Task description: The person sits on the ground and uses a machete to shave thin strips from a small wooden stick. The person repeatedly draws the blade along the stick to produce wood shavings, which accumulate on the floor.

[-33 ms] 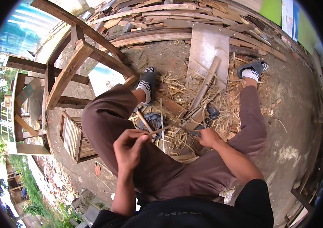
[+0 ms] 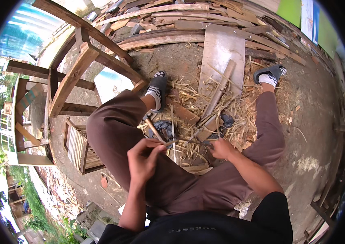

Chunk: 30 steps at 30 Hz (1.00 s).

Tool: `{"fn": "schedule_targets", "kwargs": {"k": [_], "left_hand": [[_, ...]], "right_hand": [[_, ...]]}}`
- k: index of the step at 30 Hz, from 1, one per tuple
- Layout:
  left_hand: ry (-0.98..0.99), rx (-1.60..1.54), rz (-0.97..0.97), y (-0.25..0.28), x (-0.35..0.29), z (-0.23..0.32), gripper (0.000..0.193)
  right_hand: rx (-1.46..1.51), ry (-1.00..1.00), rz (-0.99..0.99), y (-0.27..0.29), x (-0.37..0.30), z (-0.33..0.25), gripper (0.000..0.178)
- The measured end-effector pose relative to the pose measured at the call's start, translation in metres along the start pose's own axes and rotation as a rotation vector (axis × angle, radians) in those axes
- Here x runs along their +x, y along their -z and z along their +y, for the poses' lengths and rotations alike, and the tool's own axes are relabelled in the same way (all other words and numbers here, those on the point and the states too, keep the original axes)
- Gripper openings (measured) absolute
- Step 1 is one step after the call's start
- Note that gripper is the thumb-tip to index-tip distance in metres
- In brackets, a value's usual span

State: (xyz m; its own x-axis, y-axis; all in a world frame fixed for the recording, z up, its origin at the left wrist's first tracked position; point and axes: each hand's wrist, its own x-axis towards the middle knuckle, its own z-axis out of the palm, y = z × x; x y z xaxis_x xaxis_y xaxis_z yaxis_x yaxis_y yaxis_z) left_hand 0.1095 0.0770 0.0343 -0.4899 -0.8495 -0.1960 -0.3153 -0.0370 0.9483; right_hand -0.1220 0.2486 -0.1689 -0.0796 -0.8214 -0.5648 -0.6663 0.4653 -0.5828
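My left hand (image 2: 143, 160) is closed in a pinch on a thin wooden stick (image 2: 171, 142), whose far end points right. Across from it, my right hand (image 2: 222, 149) grips what looks like a knife (image 2: 196, 142), its narrow dark blade pointing left. Stick and blade appear to meet between my hands, above the litter of shavings; the exact contact is too small to make out. Below them on the ground lie a hammer (image 2: 155, 129) with a wooden handle and a crumpled dark plastic bag (image 2: 165, 127). Wood shavings (image 2: 192, 152) are strewn between my legs.
A wooden frame (image 2: 75, 81) stands at the left, beside a slatted wooden piece (image 2: 77, 144). Ahead lie a pale board (image 2: 221, 44), a long wood strip (image 2: 221, 87) and stacked planks (image 2: 160, 38). My sandalled feet rest either side of the shavings.
My left hand has shifted slightly right with the stick, toward the knife. The blade now reaches further left, to the stick's end. My right hand has barely moved.
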Motion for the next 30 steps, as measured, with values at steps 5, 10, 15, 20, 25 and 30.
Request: {"fn": "schedule_targets", "kwargs": {"k": [5, 10, 15, 20, 25, 30], "left_hand": [[-0.212, -0.014, -0.094, -0.008, 0.001, -0.005, 0.008], [-0.438, -0.188, 0.057, 0.002, -0.002, -0.003, 0.020], [-0.533, -0.102, 0.161, -0.001, 0.001, -0.004, 0.022], [-0.538, 0.008, 0.139, -0.001, 0.008, -0.008, 0.009], [-0.477, 0.076, 0.118, -0.003, 0.010, -0.010, 0.007], [-0.358, -0.073, 0.118, -0.005, 0.008, -0.004, 0.005]], "right_hand": [[0.038, 0.241, 0.073, 0.019, -0.005, -0.021, 0.032], [0.067, 0.106, 0.093, 0.018, 0.004, 0.001, 0.033], [0.162, 0.010, 0.215, 0.011, 0.018, 0.006, 0.026], [0.165, -0.007, 0.231, 0.010, 0.024, 0.010, 0.025], [0.108, 0.027, 0.227, 0.006, 0.025, 0.007, 0.028], [0.167, 0.098, 0.239, 0.013, 0.018, -0.015, 0.025]]}}
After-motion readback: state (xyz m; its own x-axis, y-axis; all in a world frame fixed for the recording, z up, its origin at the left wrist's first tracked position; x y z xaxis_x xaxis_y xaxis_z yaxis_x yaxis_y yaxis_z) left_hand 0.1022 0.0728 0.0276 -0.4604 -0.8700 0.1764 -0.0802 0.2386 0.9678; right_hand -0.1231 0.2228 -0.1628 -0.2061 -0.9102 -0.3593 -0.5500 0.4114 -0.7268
